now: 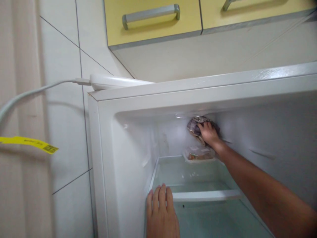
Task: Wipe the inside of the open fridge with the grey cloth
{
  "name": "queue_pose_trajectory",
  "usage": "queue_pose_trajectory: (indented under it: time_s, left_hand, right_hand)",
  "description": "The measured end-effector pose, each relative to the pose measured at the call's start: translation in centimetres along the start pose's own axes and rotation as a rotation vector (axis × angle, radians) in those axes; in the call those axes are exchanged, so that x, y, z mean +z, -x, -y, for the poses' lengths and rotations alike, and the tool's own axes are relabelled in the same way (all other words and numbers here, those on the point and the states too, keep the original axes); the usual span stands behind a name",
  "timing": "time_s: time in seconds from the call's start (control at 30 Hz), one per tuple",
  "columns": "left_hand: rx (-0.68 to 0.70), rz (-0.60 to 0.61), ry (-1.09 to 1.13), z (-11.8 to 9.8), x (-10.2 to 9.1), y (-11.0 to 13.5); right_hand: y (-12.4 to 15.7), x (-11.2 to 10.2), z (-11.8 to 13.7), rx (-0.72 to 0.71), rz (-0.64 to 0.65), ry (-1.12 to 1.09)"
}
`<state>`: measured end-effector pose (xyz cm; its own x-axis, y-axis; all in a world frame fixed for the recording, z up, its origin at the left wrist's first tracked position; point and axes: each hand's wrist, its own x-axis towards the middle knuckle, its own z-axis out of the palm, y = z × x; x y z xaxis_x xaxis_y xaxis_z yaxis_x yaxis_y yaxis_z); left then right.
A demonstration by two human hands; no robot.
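My right hand [208,133] reaches deep into an open refrigerator [131,158] and presses a bunched, dark patterned cloth [195,127] against the back wall near the top. Its fingers are curled over the cloth. Just below it, a clear plastic container [199,153] with something brownish inside sits at the back of the glass shelf [168,172]. My left hand [162,211] rests at the left front of the shelf, palm down, fingers stretched out by the white shelf edge [205,196]. Nothing shows in the left hand.
Yellow cabinets [153,19] with metal handles hang above the refrigerator. A white device [116,82] with a cable [37,91] lies on its top. A yellow tag [29,142] hangs at the left, before the tiled wall [64,132]. A lower glass shelf [210,218] lies in front.
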<state>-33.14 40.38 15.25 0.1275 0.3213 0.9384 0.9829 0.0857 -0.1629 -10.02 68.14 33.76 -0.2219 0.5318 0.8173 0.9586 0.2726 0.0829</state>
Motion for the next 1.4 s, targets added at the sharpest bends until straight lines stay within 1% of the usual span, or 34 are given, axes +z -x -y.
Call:
queue_pose_trajectory:
  time_s: [0.07,0.13,0.2,0.27,0.3,0.33,0.4,0.5,0.63,0.73,0.8,1.0,1.13,1.2,1.27,1.4]
  left_hand:
    - [0.031,0.017,-0.013,0.1,-0.3,-0.2]
    - [0.019,0.003,-0.01,-0.1,-0.2,-0.2]
    - [-0.023,-0.018,0.002,-0.3,0.1,-0.1]
    - [-0.05,-0.03,0.011,-0.5,0.3,0.0]
    - [-0.052,-0.027,0.012,-0.6,0.3,0.0]
    - [-0.046,-0.017,0.009,-0.6,0.2,0.0]
    - [-0.018,0.016,-0.008,-0.5,-0.3,-0.1]
    - [0.027,0.068,-0.035,-0.2,-1.1,-0.4]
    - [0.029,0.068,-0.04,-0.1,-1.5,-0.6]
    - [0.019,0.079,-0.035,-0.2,-1.6,-0.6]
    - [0.009,0.081,-0.033,-0.3,-1.6,-0.6]
    - [-0.006,0.091,-0.013,-0.4,-1.7,-0.5]
    - [-0.013,0.095,-0.008,-0.5,-1.8,-0.5]
    - [-0.019,0.087,-0.012,-0.7,-1.6,-0.5]
    - [-0.03,0.068,-0.02,-0.9,-1.2,-0.3]
    - [-0.083,-0.035,-0.035,-1.0,0.7,0.4]
  right_hand:
    - [1.3,0.6,-1.5,0.067,-0.006,0.021]
    - [1.5,1.1,-1.5,0.141,-0.014,0.031]
    - [0.7,1.2,0.0,0.265,-0.025,0.002]
    - [-0.6,0.9,2.2,0.371,-0.016,-0.064]
    - [-1.3,0.6,3.5,0.39,-0.003,-0.099]
    - [-1.9,0.2,4.8,0.38,0.014,-0.127]
    - [-2.8,-0.4,7.4,0.292,0.044,-0.152]
    - [-2.9,-0.9,11.1,0.121,0.08,-0.165]
    - [-1.7,-1.0,15.6,-0.154,0.141,-0.179]
    - [-0.6,-0.9,17.6,-0.325,0.178,-0.174]
    - [-0.1,-0.7,18.1,-0.403,0.197,-0.161]
    - [1.2,0.5,17.6,-0.619,0.253,-0.1]
    - [2.5,1.2,17.9,-0.751,0.304,-0.07]
    - [2.6,1.2,18.0,-0.785,0.303,-0.067]
    - [2.1,0.9,17.9,-0.796,0.287,-0.071]
    - [-0.6,-0.5,16.7,-0.746,0.225,-0.081]
